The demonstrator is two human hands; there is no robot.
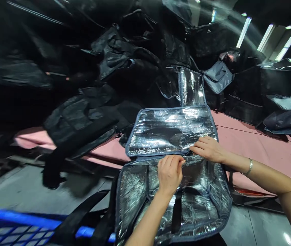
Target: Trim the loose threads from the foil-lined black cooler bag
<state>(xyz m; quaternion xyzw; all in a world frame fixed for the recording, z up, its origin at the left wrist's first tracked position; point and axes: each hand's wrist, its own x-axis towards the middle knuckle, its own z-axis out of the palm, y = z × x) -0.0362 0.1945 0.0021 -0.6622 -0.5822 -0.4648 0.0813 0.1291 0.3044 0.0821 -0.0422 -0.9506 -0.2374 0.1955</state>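
An insulated bag (195, 205) with a shiny silver lining lies open in front of me. Its silver-lined lid (160, 131) is folded back, away from me. My left hand (170, 172) is over the far inner edge of the bag, its fingers pinched together near the lid seam. What it grips there is too small to make out. To its right, my right hand (208, 148) rests at the lower right of the lid with its fingers extended and touching the lining. A dark strap (177, 212) runs down inside the bag.
Dark bags (135, 78) are heaped across the back. Pink material (270, 150) lies beneath them. At the lower left stands a blue mesh basket (19, 218), with black straps (84, 212) beside it. Grey floor (38, 184) shows on the left.
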